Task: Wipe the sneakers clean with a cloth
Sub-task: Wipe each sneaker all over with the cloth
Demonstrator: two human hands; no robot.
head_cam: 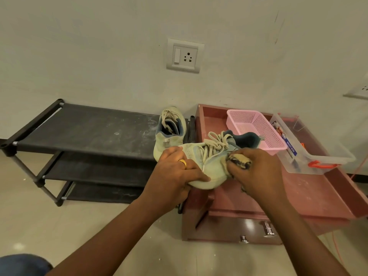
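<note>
Black three-shelf shoe rack (83,132) on the left against the wall, its top shelf dusty. Right beside it is the low reddish bench (318,196), drawers with metal knobs in front. On the bench top, a clear plastic box (322,156) with orange latches sits at the right, and a pink mesh basket (256,126) is just beside it toward the wall. Up on the wall, a white socket plate (184,55).

Now the sneakers. One pale green sneaker (211,170) is up in the air over the bench's front left corner, toe toward the rack, heel toward the basket, laces loose. The second sneaker (169,134) waits on the right end of the rack's top shelf, heel toward us; it may be leaning on the wall, hard to judge from this angle.

The left hand (175,174) grips the forefoot, fingers wrapped over, thumb along the side above the sole. The right hand (258,172) is curled tight round a bunched cloth (240,160), pressing it against the sneaker's side by the laces. A gold ring (182,162) sits on the left hand.
</note>
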